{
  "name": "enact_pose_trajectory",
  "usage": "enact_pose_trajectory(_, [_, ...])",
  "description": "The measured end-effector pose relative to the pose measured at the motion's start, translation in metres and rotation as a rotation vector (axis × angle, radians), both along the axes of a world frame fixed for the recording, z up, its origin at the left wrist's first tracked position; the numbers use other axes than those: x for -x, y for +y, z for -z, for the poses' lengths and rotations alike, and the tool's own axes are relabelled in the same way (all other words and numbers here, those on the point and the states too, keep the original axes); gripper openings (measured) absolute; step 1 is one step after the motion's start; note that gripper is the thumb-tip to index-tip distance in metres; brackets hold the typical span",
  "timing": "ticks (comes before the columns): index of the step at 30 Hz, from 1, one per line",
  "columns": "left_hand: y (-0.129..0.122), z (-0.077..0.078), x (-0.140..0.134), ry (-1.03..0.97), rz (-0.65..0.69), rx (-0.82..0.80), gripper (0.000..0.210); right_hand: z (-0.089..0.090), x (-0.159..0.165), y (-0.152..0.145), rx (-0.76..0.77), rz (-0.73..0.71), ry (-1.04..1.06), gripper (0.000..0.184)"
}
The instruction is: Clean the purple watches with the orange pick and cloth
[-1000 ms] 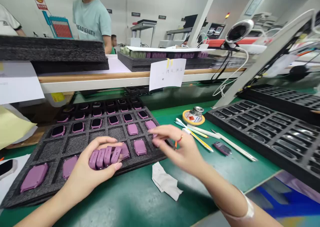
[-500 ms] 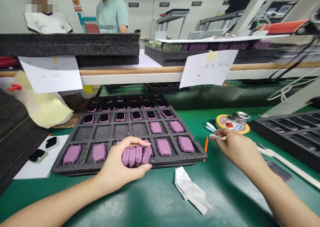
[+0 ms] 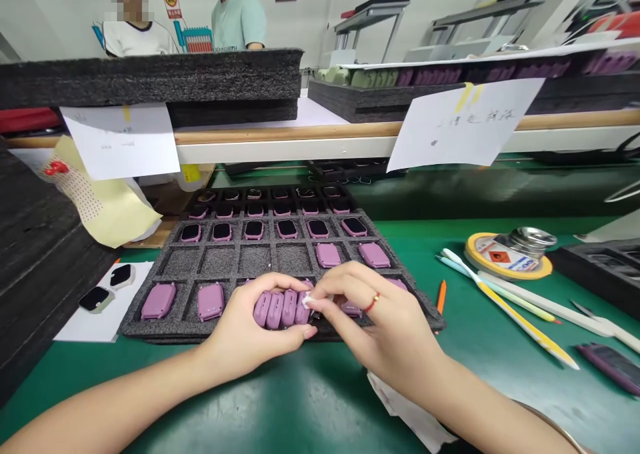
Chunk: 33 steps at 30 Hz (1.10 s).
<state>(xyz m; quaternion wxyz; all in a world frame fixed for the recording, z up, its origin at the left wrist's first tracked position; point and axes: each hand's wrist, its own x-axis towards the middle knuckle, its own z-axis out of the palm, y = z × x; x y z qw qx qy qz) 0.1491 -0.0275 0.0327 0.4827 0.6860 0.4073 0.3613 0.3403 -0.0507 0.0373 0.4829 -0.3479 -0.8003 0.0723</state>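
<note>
In the head view my left hand is closed around a row of several purple watch cases, held on edge side by side above the front of a black foam tray. My right hand pinches a small white wad against the rightmost held case. What the wad is made of cannot be made out. More purple watches lie in the tray's compartments, some face up with black screens, others with their backs up. A white tissue is partly under my right forearm.
On the right lie a yellow-and-white toothbrush, an orange stick, a yellow tape roll, tweezers and a dark purple piece. Two watches rest on paper at left. A shelf crosses above; two people stand beyond.
My right hand has moved left from the tools to the held watch cases. The toothbrush now lies free on the table. The left hand keeps its hold; the view has shifted right.
</note>
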Motion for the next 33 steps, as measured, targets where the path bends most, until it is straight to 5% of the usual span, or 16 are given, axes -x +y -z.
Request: enact_pose_trajectory(33, [0.001, -0.005, -0.002, 0.025, 0.034, 0.126, 0.033, 0.001, -0.010, -0.009, -0.122, 0.065, -0.144, 0.023])
